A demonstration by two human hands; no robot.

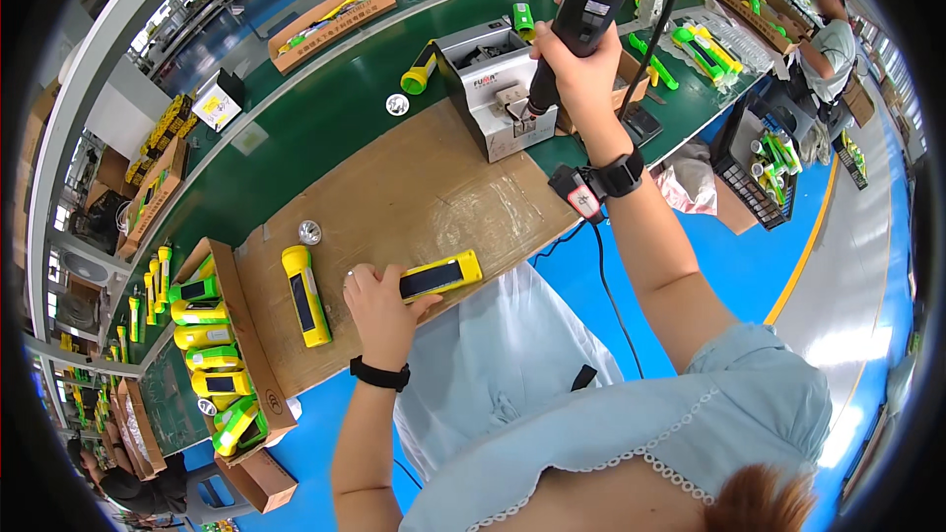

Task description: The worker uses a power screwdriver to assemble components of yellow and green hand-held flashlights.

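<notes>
Now | left hand [379, 310] fingers clamp yellow flashlight [440, 276] | right hand [581, 64] grips black screwdriver [576, 25] | cardboard box [246, 335] holds flashlights

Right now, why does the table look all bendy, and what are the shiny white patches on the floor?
In the head view, the fisheye lens curves the green workbench toward the rim, and the corners go black. The white patches are lamp glare on the glossy blue floor. The middle stays sharp: the right hand gripping the black power screwdriver looks crisp.
</notes>
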